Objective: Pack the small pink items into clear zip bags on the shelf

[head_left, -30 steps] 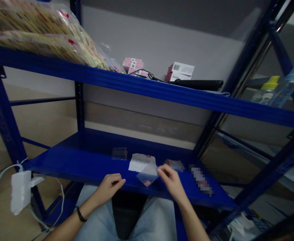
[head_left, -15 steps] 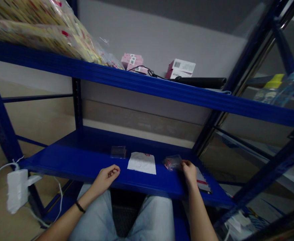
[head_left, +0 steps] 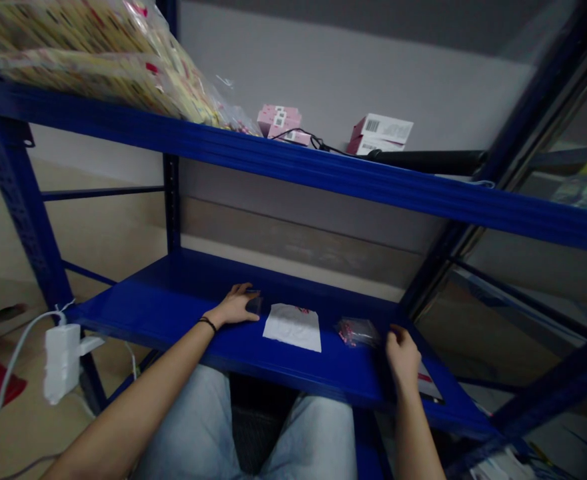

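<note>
My left hand [head_left: 234, 307] reaches over the small clear plastic bags [head_left: 255, 305] on the blue shelf, fingers spread and thumb apart. It covers most of them, and I cannot make out how firmly it touches them. To its right lies a creased white sheet of paper [head_left: 292, 327] with a red mark at the top edge. Further right is a clear bag with small pink pieces [head_left: 356, 332] inside. My right hand [head_left: 403, 353] rests just beside that bag, apart from it, with its fingers curled in and nothing visible in them. A flat whitish item with a red stripe [head_left: 427, 383] is partly hidden behind my right wrist.
The upper blue beam [head_left: 293, 163] crosses above the work shelf [head_left: 173, 320]. On it are bagged yellowish packs [head_left: 98, 73], pink boxes [head_left: 281, 120], white-and-red boxes [head_left: 381, 135] and a black tube [head_left: 433, 162]. A white power adapter [head_left: 62, 363] hangs at the left post.
My left hand has moved forward from the shelf's front edge onto the clear bags and spread its fingers. My right hand has let go of the bag of pink pieces. The view has shifted.
</note>
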Demonstrator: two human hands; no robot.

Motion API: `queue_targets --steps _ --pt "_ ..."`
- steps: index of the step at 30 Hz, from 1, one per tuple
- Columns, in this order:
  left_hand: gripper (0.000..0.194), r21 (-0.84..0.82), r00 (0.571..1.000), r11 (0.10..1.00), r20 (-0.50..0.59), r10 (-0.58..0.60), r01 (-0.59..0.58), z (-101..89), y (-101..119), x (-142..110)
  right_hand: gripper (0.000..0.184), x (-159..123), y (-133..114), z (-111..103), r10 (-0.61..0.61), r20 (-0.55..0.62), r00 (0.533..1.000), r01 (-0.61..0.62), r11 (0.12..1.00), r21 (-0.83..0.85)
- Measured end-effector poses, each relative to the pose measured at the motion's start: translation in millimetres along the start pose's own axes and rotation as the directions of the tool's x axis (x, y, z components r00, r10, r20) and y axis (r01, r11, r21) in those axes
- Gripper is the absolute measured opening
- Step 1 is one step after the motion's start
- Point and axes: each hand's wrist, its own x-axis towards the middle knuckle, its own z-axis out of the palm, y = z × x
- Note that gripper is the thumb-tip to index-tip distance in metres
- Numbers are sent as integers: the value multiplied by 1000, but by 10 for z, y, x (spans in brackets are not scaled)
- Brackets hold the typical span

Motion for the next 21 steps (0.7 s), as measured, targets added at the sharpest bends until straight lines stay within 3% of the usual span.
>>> queue_targets --steps 2,4,8,10,12,15,18,21 --pt "81 43 995 999 101 -13 9 8 -31 150 53 -28 -102 9 -56 6 998 55 996 64" --pt "77 62 985 998 173 -21 11 17 -42 257 53 -74 -251 40 -128 27 991 123 984 130" --pt "63 55 979 998 203 25 -37 9 -37 325 47 -214 -653 194 -272 123 955 239 944 229" --pt "60 28 985 998 161 56 -61 -4 -28 298 43 -270 -861 344 -360 205 910 300 914 273" --pt "59 -41 992 996 89 87 -84 -19 0 250 39 -287 -1035 548 -501 249 829 414 848 330" --pt "59 -257 996 962 -34 86 -92 -32 121 172 34 -236 -1198 901 -620 281 732 520 776 356" --pt "59 -582 998 811 -47 50 -68 9 336 125 38 -157 -1253 1191 -578 381 722 487 815 313" --pt "58 -837 999 547 24 31 3 136 567 118 45 -126 -1231 1349 -566 417 711 475 824 310"
